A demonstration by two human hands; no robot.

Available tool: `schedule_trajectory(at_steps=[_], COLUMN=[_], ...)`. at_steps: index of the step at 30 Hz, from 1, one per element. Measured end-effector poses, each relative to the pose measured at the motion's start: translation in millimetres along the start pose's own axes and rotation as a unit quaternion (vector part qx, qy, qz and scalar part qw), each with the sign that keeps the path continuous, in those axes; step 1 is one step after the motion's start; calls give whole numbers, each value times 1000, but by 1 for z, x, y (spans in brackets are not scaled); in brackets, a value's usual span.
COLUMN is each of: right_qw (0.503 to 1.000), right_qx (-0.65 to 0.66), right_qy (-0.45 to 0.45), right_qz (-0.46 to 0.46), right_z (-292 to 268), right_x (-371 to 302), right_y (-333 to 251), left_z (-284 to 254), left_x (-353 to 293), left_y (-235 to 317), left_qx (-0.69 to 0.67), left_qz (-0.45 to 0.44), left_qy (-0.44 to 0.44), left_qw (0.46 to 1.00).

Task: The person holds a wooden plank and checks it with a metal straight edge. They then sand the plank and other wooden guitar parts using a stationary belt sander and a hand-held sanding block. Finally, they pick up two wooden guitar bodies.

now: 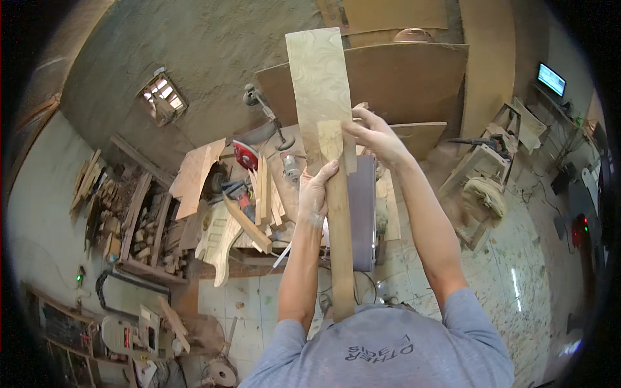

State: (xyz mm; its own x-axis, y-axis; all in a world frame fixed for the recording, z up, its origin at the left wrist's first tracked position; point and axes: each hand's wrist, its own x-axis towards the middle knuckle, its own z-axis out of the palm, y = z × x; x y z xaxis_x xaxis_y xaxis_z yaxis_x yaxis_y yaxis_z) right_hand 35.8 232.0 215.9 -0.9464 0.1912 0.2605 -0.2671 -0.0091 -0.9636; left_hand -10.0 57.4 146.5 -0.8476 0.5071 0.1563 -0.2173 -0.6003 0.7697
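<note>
I hold a long, narrow wooden piece (338, 239) with a flared end, shaped like a guitar neck; its near end reaches my shirt. A wide, pale board (317, 71) with wavy grain lies beneath the flared end and extends away from me. My left hand (315, 193) is closed around the narrow piece near the board's near end, its thumb on top and its other fingers mostly hidden. At the board's right edge, my right hand (380, 137) grips with bent fingers; some fingertips are hidden. Below them is a grey-purple belt-like surface (363, 220), perhaps a sander.
The workbench to the left holds wooden strips (262, 194), a red power tool (246, 155) and a lamp-like metal arm (265, 113). A guitar-body-shaped board (218, 242) juts from its edge. Scrap wood (152, 229) fills a left rack; a dusty frame (479, 187) stands right.
</note>
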Motion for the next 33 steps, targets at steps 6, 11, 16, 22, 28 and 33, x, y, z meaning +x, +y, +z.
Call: schedule_trajectory(at_steps=[6,11,16,22,28,33], right_qw=[973,868,817,687,629,645], right_qx=[216,337,242,170,148,66], right_qy=[78,359,402,550,621,606], right_qz=[-13,67,335,444,443,461], right_z=[-61,-78,-32,93,183,219], right_x=[-46,-167,-347,-478,-538,-562], right_y=[68,203,312,310,281,294], left_z=[-24,-47,-100,-182,-221,-225], left_x=[-25,-25,-25,-60,-80,-86], left_y=[15,32,56,103,115,121], left_qx=[17,-9,72,8,13,-52], left_qz=[-37,24,0,-25,-82,-135], left_qy=[81,135,116,72,45,43], left_qw=[996,990,991,997,996,989])
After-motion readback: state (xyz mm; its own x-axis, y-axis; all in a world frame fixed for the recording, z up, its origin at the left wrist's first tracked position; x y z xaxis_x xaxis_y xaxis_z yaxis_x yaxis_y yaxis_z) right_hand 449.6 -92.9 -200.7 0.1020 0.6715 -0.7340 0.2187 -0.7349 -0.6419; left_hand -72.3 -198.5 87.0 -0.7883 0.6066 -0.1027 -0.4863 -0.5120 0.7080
